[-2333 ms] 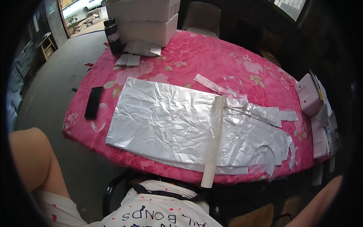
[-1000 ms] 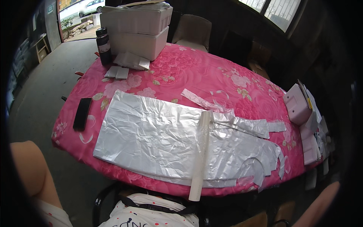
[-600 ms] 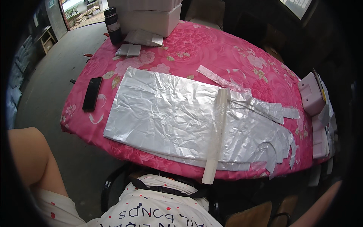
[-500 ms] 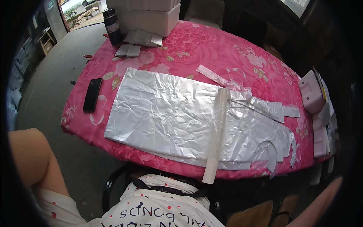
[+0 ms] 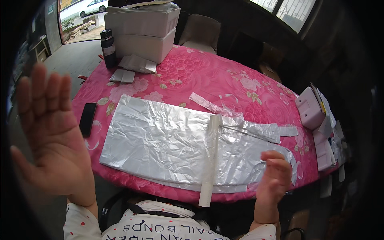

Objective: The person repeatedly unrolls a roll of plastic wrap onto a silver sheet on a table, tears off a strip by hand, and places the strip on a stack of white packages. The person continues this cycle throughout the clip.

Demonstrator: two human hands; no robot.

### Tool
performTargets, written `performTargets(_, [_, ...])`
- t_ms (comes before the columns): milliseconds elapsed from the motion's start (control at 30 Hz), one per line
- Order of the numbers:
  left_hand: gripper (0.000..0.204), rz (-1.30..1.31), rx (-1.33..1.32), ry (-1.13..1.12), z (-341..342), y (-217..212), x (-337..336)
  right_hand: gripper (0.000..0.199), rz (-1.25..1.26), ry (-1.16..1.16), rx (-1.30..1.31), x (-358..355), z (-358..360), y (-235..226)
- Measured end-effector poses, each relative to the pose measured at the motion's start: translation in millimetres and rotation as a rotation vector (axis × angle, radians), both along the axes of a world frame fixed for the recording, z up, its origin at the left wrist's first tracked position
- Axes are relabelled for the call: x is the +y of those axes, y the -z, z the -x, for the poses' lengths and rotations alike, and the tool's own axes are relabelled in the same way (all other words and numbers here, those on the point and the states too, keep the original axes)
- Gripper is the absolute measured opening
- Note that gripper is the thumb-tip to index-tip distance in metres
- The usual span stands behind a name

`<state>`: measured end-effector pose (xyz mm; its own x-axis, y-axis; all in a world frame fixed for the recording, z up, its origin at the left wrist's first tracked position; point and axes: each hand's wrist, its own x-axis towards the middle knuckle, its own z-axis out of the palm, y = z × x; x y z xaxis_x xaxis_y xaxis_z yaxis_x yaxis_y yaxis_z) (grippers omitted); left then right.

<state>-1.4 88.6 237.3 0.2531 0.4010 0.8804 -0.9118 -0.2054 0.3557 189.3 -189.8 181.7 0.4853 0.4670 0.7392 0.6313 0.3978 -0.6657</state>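
Note:
My left hand [image 5: 50,136] is raised at the left, palm toward the camera, fingers spread, holding nothing. My right hand [image 5: 273,180] is raised at the lower right with its fingers curled loosely, above the right end of the crinkled silver sheet [image 5: 160,142]. It touches nothing that I can see. The silver sheet lies flat on the round table with the pink flowered cloth [image 5: 208,78]. A long white roll [image 5: 211,158] lies across the sheet, its near end sticking out over the table's edge. Cut silver strips [image 5: 256,130] lie to the right of the roll.
A black phone [image 5: 87,119] lies at the table's left edge. White foam boxes [image 5: 142,30], a dark bottle [image 5: 108,48] and small packets [image 5: 132,66] stand at the far left. Pink boxes with papers [image 5: 314,114] sit at the right edge. A chair [image 5: 202,34] stands behind the table.
Both hands have come up into view: the left one open at the left, the right one curled at the lower right. The view tilted slightly upward. The things on the table have not moved.

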Motion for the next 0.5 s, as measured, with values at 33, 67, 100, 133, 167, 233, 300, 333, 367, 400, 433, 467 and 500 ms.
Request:
performTargets(33, [0.06,-0.005,0.134,0.004,-26.4,37.9,-0.6,0.036,0.307,0.105,0.134,-1.7,-6.0,34.3])
performTargets(67, [0.055,0.003,0.393,-0.133,-46.2,65.9,-13.7,0.039,0.534,0.207,0.176,-1.2,-6.6,64.2])
performTargets(100, [0.043,0.005,0.639,-0.104,-57.6,93.5,-29.2,0.051,0.729,0.298,0.076,-5.7,-7.4,99.0])
performTargets(133, [0.037,-0.163,0.825,-0.174,-63.0,122.2,-35.9,0.061,0.862,0.357,-0.055,-7.8,0.6,120.6])
performTargets(167, [0.039,-0.376,0.868,-0.293,-67.9,143.6,-44.4,0.072,0.992,0.408,-0.19,-8.0,8.5,135.2])
performTargets(233, [0.042,-0.58,0.942,-0.304,-77.0,188.8,-62.8,0.086,1.1,0.398,-0.151,-10.8,22.9,147.5])
performTargets(300, [0.044,-0.598,0.97,-0.226,-86.9,216.1,-78.3,0.096,1.156,0.439,-0.148,-15.9,33.0,154.2])
performTargets(333, [0.045,-0.606,0.979,-0.183,-94.0,225.6,-85.3,0.099,1.157,0.486,-0.169,-19.6,36.6,156.4])
performTargets(367, [0.046,-0.616,0.957,-0.189,-103.1,234.0,-91.7,0.102,1.155,0.529,-0.193,-20.3,38.6,157.7])
performTargets(400, [0.047,-0.628,0.938,-0.202,-112.4,240.1,-99.0,0.103,1.213,0.501,-0.123,-20.3,43.3,151.2])
performTargets(433, [0.048,-0.639,0.918,-0.215,-119.9,243.6,-104.6,0.105,1.27,0.471,-0.054,-21.2,51.1,139.5])
performTargets(467, [0.051,-0.648,0.938,-0.184,-127.8,243.4,-107.8,0.106,1.324,0.449,0.025,-23.4,55.6,133.7])
performTargets(500, [0.051,-0.674,0.963,-0.201,-133.7,249.7,-109.1,0.107,1.39,0.398,0.124,-24.9,55.8,134.4])
